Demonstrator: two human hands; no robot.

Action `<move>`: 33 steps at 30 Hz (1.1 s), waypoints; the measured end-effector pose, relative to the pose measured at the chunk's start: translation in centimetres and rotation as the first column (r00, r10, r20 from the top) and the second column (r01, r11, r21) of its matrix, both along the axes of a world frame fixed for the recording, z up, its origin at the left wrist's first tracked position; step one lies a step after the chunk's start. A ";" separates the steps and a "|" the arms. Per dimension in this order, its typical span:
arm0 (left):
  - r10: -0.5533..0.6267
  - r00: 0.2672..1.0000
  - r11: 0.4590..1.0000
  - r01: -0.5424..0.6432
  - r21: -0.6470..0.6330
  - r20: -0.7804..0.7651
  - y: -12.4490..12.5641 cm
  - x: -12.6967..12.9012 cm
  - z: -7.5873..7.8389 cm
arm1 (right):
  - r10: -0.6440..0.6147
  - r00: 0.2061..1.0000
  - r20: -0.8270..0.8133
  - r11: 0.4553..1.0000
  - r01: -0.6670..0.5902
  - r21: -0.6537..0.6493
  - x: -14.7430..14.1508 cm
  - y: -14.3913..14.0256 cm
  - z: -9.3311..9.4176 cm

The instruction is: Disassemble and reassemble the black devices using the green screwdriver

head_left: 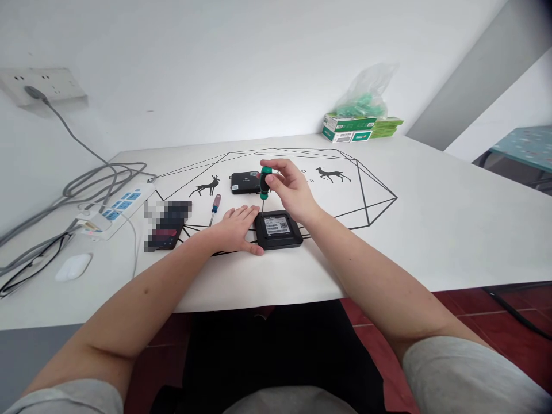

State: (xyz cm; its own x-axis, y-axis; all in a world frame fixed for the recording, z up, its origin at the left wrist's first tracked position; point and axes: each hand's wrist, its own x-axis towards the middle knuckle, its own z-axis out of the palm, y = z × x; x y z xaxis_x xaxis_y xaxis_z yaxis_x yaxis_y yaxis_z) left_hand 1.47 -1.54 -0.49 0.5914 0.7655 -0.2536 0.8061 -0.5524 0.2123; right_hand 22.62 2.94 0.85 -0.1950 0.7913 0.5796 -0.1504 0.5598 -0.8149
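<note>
My right hand [290,185] grips the green and black handle of a screwdriver [264,183], held upright with its thin shaft pointing down at the far left corner of a small black box [278,229] with a white label on top. My left hand [235,230] lies flat on the table, fingers against the left side of that box. A second black box [245,182] lies behind the screwdriver. A red-handled screwdriver [214,207] rests on the table just beyond my left hand.
White table [431,218] with black line art and deer prints. A blurred dark phone-like object [166,225], a power strip [112,211] with grey cables, and a white case [72,267] lie at left. Green and white boxes [360,127] under a plastic bag stand at the far edge.
</note>
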 end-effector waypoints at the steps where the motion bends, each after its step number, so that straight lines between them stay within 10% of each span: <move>1: -0.002 1.000 1.000 0.002 0.002 0.003 0.0 0.0 0.0 | -0.003 1.000 -0.010 1.000 0.003 0.003 -0.2 -0.1 -0.1; 20: -0.016 1.000 1.000 0.016 0.010 0.019 0.1 -0.1 -0.2 | -0.255 0.957 0.135 0.947 0.219 0.236 -0.3 -0.4 -0.6; 27: 0.001 1.000 1.000 -0.001 0.000 -0.004 -0.1 0.0 0.0 | -0.192 0.978 0.088 0.974 0.179 0.139 -0.4 -0.3 -0.8; 33: 0.015 1.000 1.000 -0.015 -0.022 -0.015 -0.1 0.1 0.3 | -0.463 0.884 0.070 0.886 0.461 0.041 2.4 2.3 -0.3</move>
